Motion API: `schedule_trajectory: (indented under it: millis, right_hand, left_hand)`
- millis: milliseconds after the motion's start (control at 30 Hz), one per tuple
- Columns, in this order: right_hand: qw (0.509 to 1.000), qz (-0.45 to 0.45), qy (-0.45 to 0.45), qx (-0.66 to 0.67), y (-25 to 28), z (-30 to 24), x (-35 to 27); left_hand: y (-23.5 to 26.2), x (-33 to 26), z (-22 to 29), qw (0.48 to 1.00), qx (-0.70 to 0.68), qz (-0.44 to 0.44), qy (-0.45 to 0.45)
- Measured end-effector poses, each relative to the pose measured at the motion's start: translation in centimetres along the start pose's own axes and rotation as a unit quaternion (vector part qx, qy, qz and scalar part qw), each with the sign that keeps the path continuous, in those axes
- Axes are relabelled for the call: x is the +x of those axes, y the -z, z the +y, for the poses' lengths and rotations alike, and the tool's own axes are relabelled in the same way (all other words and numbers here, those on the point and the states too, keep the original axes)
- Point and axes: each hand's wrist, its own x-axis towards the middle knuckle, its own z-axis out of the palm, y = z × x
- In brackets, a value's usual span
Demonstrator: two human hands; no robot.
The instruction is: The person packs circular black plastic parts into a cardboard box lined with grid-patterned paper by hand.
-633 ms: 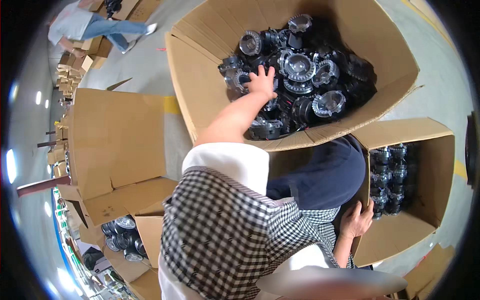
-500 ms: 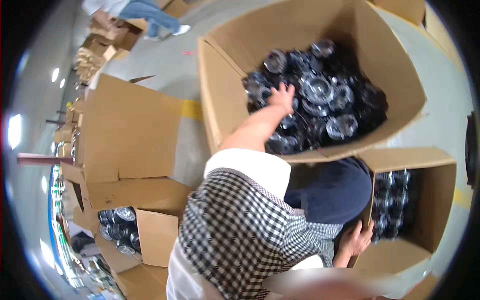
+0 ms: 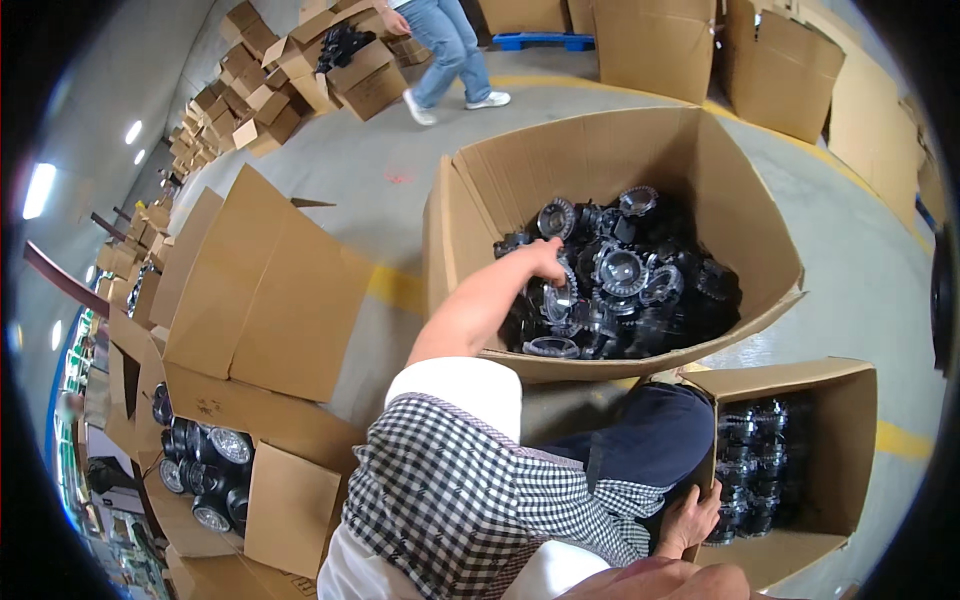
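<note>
A large open cardboard box in front of me holds a heap of black round lamps with clear ridged lenses. My left hand reaches in at the heap's left side, its fingers bent down round a lamp whose lens is tilted on edge. The fingertips are partly hidden. Down at the right, my right hand grips the left wall edge of a smaller cardboard box. Black lamps stand in rows inside that box.
Another open box at the left holds several black lamps with silvery fronts. Its tall flap rises beside the large box. Farther off, a person in blue jeans walks near piled cartons. Big cartons line the back.
My view has tilted up, showing more of the floor and cartons behind. The left hand's spread fingers have bent down round a lamp. My right hand stays at the smaller box's edge.
</note>
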Motion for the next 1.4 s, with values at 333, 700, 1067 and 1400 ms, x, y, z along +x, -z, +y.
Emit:
schedule_trajectory:
  millis: [333, 700, 1067, 1400]
  right_hand:
    - [0.999, 0.009, -0.025, 0.040, 0.5, -0.3, 0.0]
    - [0.847, 0.134, -0.078, 0.509, 8.3, -0.5, 7.1]
    - [0.470, 0.101, -0.189, 0.857, 7.4, 8.9, -1.8]
    - [0.453, 0.041, -0.488, 0.745, 3.3, 18.6, -1.9]
  left_hand:
    - [11.5, -10.5, 5.0, 0.862, -0.488, -0.019, -0.136]
    - [11.2, -21.6, 17.7, 0.840, -0.361, -0.033, -0.404]
    - [-7.9, -25.0, 33.7, 0.808, -0.198, -0.404, -0.381]
    - [-21.9, -21.5, 45.5, 0.834, -0.125, -0.483, -0.237]
